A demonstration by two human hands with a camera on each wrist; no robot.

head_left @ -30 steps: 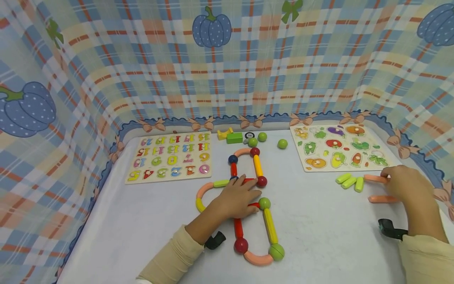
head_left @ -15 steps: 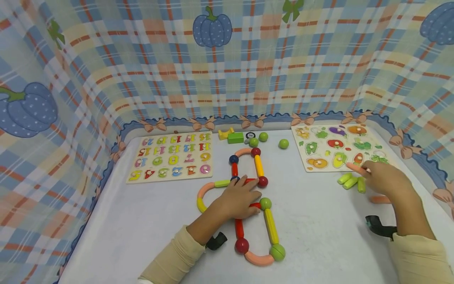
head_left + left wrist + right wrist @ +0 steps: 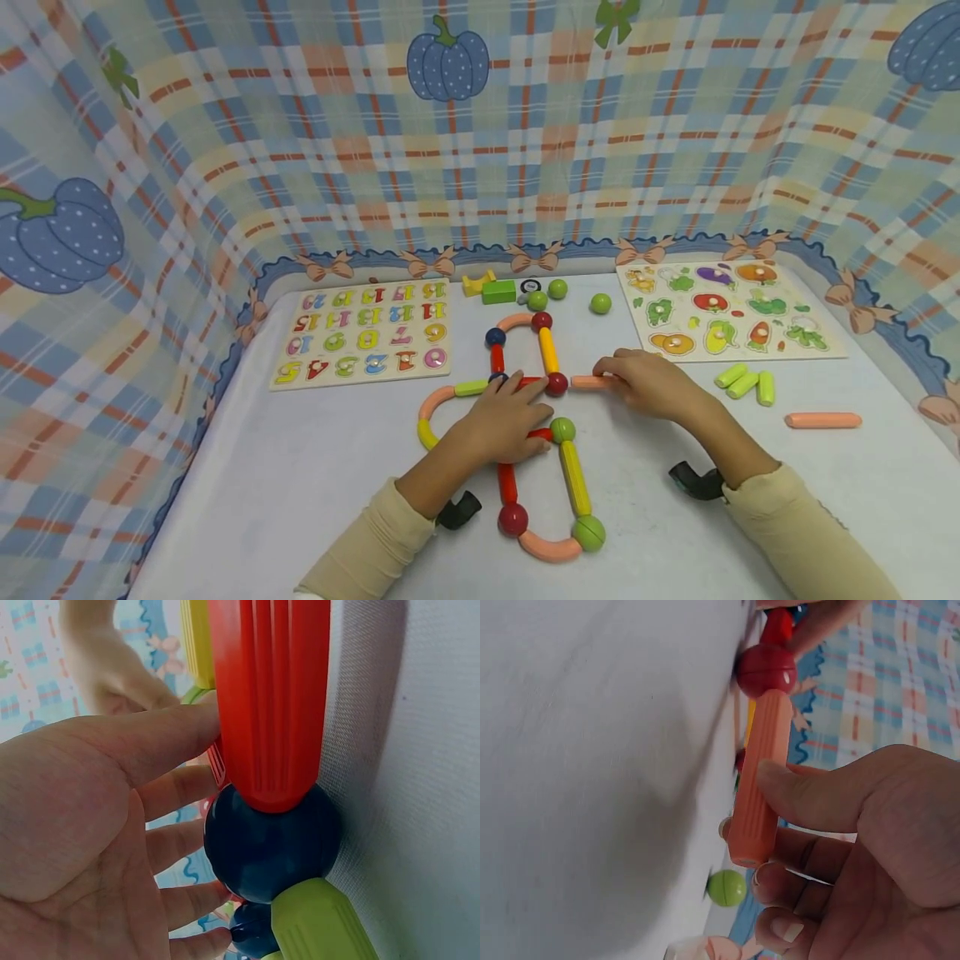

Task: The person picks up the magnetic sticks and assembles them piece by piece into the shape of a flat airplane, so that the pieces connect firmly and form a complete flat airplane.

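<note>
My right hand pinches a straight salmon magnetic rod between thumb and fingers. The rod's far end is right at a dark red ball on the right side of a laid-out figure of magnetic rods and balls. Over the figure's middle lies my left hand, palm down with fingers spread, hiding the joints beneath. In the left wrist view its thumb and fingertips touch the figure beside a red rod and a dark blue ball. A yellow rod and a green ball form the lower right side.
To the right lie several short lime rods and another salmon rod. A number puzzle board is at back left, a vegetable puzzle board at back right. Between them sit a green block and loose green balls.
My right hand has picked up a salmon rod at the far right and carried it left to the dark red ball. The left hand has stayed in place.
</note>
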